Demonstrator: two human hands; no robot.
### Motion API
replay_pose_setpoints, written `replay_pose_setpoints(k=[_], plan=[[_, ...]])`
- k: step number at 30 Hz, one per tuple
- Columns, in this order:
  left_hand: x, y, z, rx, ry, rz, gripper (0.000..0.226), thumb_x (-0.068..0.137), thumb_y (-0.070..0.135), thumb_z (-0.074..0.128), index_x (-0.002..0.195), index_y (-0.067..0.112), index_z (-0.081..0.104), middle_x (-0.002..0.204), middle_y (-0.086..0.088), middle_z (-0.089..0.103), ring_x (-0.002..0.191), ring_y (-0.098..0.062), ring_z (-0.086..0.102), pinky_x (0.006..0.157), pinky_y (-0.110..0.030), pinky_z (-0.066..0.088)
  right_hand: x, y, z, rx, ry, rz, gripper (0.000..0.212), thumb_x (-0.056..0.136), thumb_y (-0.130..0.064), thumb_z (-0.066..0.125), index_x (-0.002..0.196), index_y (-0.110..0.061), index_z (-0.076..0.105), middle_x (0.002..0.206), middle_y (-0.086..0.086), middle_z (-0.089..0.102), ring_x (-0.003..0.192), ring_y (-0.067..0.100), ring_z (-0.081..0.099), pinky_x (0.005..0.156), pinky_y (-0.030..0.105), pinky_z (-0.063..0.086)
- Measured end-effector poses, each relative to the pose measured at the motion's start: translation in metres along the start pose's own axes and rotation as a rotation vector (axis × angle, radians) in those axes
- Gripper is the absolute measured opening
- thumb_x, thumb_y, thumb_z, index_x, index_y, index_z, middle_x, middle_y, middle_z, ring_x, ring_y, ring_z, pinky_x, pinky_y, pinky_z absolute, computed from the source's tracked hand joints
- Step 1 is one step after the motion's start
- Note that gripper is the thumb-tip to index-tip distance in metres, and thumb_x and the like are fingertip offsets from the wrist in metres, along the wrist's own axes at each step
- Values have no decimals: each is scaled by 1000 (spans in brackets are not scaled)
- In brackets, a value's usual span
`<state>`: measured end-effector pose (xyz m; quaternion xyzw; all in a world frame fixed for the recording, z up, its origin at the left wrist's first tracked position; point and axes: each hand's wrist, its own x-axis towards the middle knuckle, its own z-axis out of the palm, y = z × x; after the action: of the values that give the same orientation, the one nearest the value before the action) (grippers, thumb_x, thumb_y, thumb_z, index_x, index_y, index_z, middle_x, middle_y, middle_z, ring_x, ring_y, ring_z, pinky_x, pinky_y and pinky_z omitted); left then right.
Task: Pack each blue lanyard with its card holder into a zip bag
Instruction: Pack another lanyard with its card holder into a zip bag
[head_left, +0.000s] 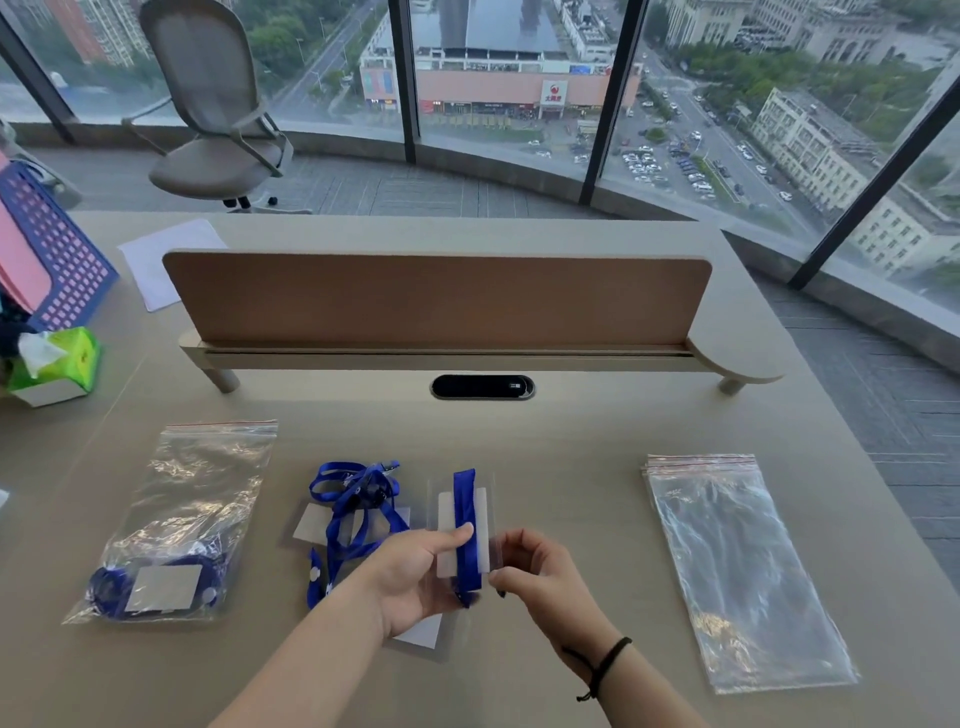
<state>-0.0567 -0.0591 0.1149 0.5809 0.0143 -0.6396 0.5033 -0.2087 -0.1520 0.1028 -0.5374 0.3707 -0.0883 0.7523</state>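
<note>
Left hand (415, 577): holds holder (464, 535) from below, thumb pinning lanyard (466, 525) across its face.
Right hand (540, 577): fingertips pinch holder's right edge.
Handling: holder light, clear, slick, semi-stiff; strap limp. Judged best gripped together, by the edges.
Hidden: strap's lower end behind palm.
Pile (353, 509): tangled; count unclear.
Packed bag (176, 525): left.
Empty bags (737, 566): right; number unclear.

Brightness: even, soft daylight.
Source: tall dark-framed glass windows (509, 78) ahead.
Shadows: faint, under the beige wooden divider panel (436, 296).
Glare: white sheen on the stack of clear plastic zip bags (737, 571).
Distortion: wide-angle bending of window frames at the edges.
Focus: sharp mid-frame, slightly soft corners.
</note>
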Motion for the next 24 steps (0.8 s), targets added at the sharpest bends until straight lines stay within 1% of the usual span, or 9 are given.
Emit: replay_pose_setpoints(k=[3, 7, 9, 12, 14, 18, 19, 21, 24], plan=[[3, 2, 11, 36, -39, -18, 30, 95, 18, 63, 117, -1, 68, 110, -26, 71, 96, -39, 70, 96, -49, 54, 1, 3, -10, 65, 31, 2, 37, 66, -1, 66, 102, 3, 63, 86, 11, 74, 76, 20, 68, 70, 28, 53], [13, 3, 34, 125, -44, -6, 23, 98, 16, 58, 115, 3, 68, 107, -22, 74, 86, -29, 73, 73, -35, 60, -1, 8, -29, 156, 103, 13, 46, 67, -3, 69, 112, -3, 59, 94, 18, 75, 79, 22, 71, 73, 27, 55], [21, 2, 47, 155, -29, -14, 22, 98, 15, 60, 114, 3, 67, 105, -21, 75, 83, -28, 74, 69, -33, 60, -3, 9, -38, 191, 124, 5, 49, 67, -4, 69, 115, -4, 57, 100, 21, 73, 83, 22, 72, 72, 25, 55], [38, 1, 71, 207, -18, -40, 25, 97, 17, 62, 118, 4, 64, 107, -22, 74, 91, -34, 73, 81, -38, 61, -6, 11, -60, 228, 153, 1, 52, 68, -5, 68, 118, -8, 56, 100, 15, 75, 83, 20, 72, 72, 24, 55], [49, -1, 88, 243, -19, -49, 26, 97, 18, 61, 118, 4, 65, 106, -21, 75, 90, -34, 72, 86, -40, 59, -7, 12, -76, 220, 173, 3, 53, 69, -7, 67, 120, -13, 55, 96, 10, 75, 81, 20, 71, 74, 27, 55], [74, -6, 125, 247, -22, -34, 26, 97, 14, 61, 118, 0, 65, 108, -21, 74, 89, -29, 70, 90, -41, 58, -6, 10, -116, 154, 221, -7, 47, 82, -4, 65, 124, -22, 52, 99, 5, 76, 93, 20, 72, 87, 32, 55], [80, -7, 135, 247, -26, -32, 26, 97, 14, 61, 118, -1, 65, 108, -21, 74, 90, -29, 70, 91, -42, 58, -6, 8, -126, 139, 238, -7, 45, 85, -3, 63, 123, -23, 52, 99, 4, 76, 94, 19, 72, 87, 30, 55], [93, -8, 157, 242, -35, -27, 24, 97, 12, 61, 117, 0, 65, 107, -21, 74, 88, -28, 72, 90, -42, 58, -4, 3, -147, 111, 284, -8, 42, 87, -3, 61, 122, -25, 53, 95, 1, 75, 89, 13, 72, 78, 24, 55], [112, -7, 189, 211, -44, -16, 21, 96, 9, 60, 115, 3, 66, 98, -17, 76, 77, -25, 74, 80, -38, 61, 3, -2, -182, 61, 355, 3, 41, 84, -3, 64, 118, -24, 57, 92, -2, 73, 80, 5, 70, 67, 16, 51]])
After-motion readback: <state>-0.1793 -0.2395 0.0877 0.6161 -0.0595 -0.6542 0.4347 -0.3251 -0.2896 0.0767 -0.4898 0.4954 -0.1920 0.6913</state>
